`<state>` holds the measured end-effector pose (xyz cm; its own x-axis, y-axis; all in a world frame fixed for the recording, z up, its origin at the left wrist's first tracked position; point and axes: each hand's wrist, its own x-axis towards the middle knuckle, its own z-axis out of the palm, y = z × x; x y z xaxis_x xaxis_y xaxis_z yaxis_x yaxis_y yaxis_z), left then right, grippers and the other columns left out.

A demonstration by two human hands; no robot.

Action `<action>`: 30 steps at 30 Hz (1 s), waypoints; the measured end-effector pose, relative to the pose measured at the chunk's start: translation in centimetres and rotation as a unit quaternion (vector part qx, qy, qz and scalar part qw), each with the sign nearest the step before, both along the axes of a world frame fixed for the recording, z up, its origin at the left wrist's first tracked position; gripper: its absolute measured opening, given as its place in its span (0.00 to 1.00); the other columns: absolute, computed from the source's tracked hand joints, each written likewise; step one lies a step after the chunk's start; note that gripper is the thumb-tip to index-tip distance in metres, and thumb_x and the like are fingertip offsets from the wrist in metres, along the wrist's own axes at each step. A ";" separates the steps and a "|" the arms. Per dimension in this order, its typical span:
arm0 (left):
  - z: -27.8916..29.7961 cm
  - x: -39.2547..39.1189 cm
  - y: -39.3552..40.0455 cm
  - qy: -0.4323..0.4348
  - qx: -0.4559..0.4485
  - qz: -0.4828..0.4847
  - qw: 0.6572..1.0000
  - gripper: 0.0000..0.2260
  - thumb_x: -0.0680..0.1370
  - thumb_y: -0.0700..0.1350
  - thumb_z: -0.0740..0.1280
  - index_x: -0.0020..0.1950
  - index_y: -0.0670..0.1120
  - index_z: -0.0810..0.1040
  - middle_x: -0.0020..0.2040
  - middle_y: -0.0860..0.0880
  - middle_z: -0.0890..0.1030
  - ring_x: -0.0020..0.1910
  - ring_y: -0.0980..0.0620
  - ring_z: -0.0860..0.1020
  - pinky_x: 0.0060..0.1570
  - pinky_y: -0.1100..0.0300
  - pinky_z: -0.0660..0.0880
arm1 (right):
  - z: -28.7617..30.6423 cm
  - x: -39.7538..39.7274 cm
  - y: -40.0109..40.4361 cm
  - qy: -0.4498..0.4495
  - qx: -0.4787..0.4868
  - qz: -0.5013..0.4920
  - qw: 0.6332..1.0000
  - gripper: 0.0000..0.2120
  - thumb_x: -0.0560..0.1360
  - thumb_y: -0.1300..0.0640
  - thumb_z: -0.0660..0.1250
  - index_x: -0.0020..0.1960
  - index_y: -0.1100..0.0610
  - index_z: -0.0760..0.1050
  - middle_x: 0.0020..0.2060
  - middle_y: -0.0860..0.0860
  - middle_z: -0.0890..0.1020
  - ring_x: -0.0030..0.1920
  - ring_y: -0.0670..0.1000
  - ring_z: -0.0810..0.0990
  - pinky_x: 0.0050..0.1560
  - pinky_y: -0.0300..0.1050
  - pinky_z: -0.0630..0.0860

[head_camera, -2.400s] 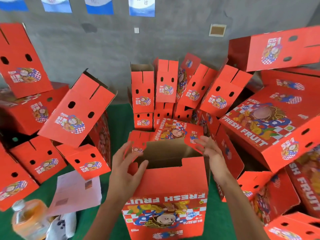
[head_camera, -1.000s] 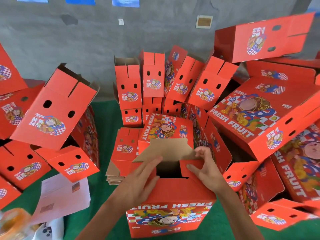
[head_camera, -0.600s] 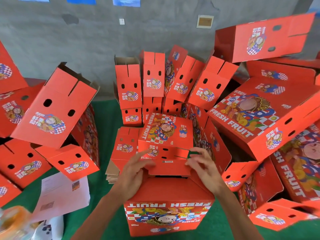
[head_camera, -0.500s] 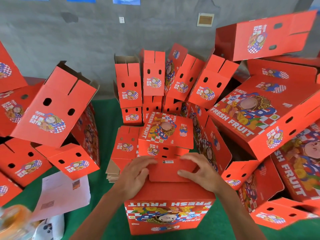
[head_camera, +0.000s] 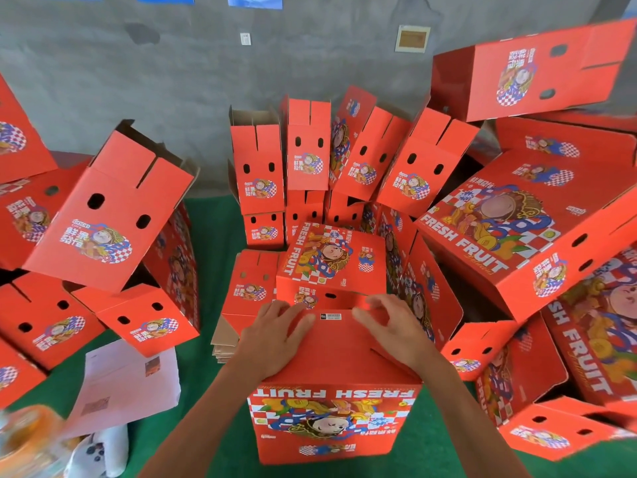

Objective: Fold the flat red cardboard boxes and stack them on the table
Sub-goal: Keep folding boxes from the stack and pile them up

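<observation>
Both hands lie on the top flaps of the box (head_camera: 336,384) at the near edge of the green counter (head_camera: 213,232); the left hand (head_camera: 275,343) presses flat, fingers straight; the right hand (head_camera: 391,331) has fingers loosely curled on the far flap; if the pressure eases, the flaps could spring open, and the leaning stack (head_camera: 310,157) behind might topple if nudged.

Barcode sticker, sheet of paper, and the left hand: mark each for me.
Barcode sticker (head_camera: 331,316), head view, middle of the white label on the box top.
Sheet of paper (head_camera: 127,384), head view, its blank middle.
Left hand (head_camera: 275,339), head view, back of the hand.

Both hands (head_camera: 275,339) (head_camera: 396,331) flat atop closed red box (head_camera: 336,401), folded boxes (head_camera: 510,236) all around.
</observation>
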<state>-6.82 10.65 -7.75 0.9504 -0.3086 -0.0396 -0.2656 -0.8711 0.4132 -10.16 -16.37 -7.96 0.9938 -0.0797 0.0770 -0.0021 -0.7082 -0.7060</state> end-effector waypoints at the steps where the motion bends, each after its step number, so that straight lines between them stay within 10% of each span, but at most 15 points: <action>1: 0.0 0.0 0.2 0.007 0.003 0.009 1.000 0.33 0.79 0.74 0.46 0.79 0.60 0.64 0.77 0.54 0.65 0.78 0.50 0.60 0.71 0.39 0.70 | 0.0 -0.1 -0.3 -0.019 0.051 -0.044 0.998 0.33 0.74 0.21 0.55 0.55 0.48 0.78 0.50 0.41 0.79 0.57 0.47 0.78 0.56 0.47 0.73; 7: 0.2 0.0 0.7 0.032 0.002 0.078 0.996 0.35 0.77 0.74 0.57 0.79 0.57 0.65 0.81 0.48 0.61 0.78 0.39 0.62 0.75 0.41 0.65 | -0.4 -1.6 -3.2 0.334 0.182 -0.173 0.909 0.40 0.74 0.20 0.44 0.52 0.55 0.73 0.48 0.58 0.82 0.40 0.54 0.83 0.37 0.47 0.82; 15: 0.4 -0.6 -0.3 0.090 -0.093 0.146 0.981 0.49 0.71 0.76 0.66 0.82 0.50 0.58 0.80 0.45 0.62 0.76 0.41 0.69 0.72 0.43 0.70 | -0.7 -4.5 -4.5 0.463 0.185 -0.169 0.850 0.54 0.69 0.16 0.45 0.48 0.66 0.79 0.42 0.61 0.87 0.34 0.53 0.86 0.39 0.44 0.83; 19: 0.2 -0.9 0.5 0.141 -0.189 0.219 0.947 0.40 0.72 0.73 0.68 0.71 0.45 0.67 0.68 0.44 0.78 0.64 0.42 0.79 0.66 0.45 0.75 | 0.2 -6.8 -4.1 0.462 0.243 -0.137 0.842 0.54 0.68 0.17 0.47 0.61 0.68 0.69 0.54 0.68 0.82 0.39 0.59 0.87 0.43 0.50 0.84; 23: 2.7 -1.7 1.4 0.090 -0.221 0.199 0.951 0.32 0.75 0.72 0.66 0.66 0.48 0.76 0.62 0.48 0.82 0.60 0.44 0.81 0.64 0.47 0.76 | 3.0 -7.8 -3.4 0.398 0.258 -0.087 0.876 0.43 0.76 0.21 0.48 0.80 0.49 0.56 0.69 0.68 0.72 0.46 0.65 0.88 0.49 0.54 0.85; 28: 12.4 -2.1 3.0 -0.072 -0.248 0.205 0.944 0.30 0.68 0.79 0.63 0.53 0.55 0.72 0.46 0.59 0.76 0.47 0.50 0.77 0.47 0.52 0.71 | 11.6 -6.4 -3.0 0.210 0.239 -0.041 0.947 0.06 0.81 0.29 0.56 0.55 0.16 0.63 0.47 0.57 0.88 0.41 0.66 0.87 0.39 0.55 0.86; 30: 16.7 -1.9 4.0 -0.146 -0.308 0.187 0.921 0.29 0.67 0.78 0.64 0.54 0.57 0.72 0.46 0.64 0.75 0.46 0.57 0.77 0.47 0.56 0.71 | 15.3 -5.0 -2.4 0.147 0.210 -0.021 0.966 0.13 0.80 0.27 0.51 0.45 0.21 0.72 0.39 0.60 0.87 0.38 0.63 0.88 0.35 0.52 0.84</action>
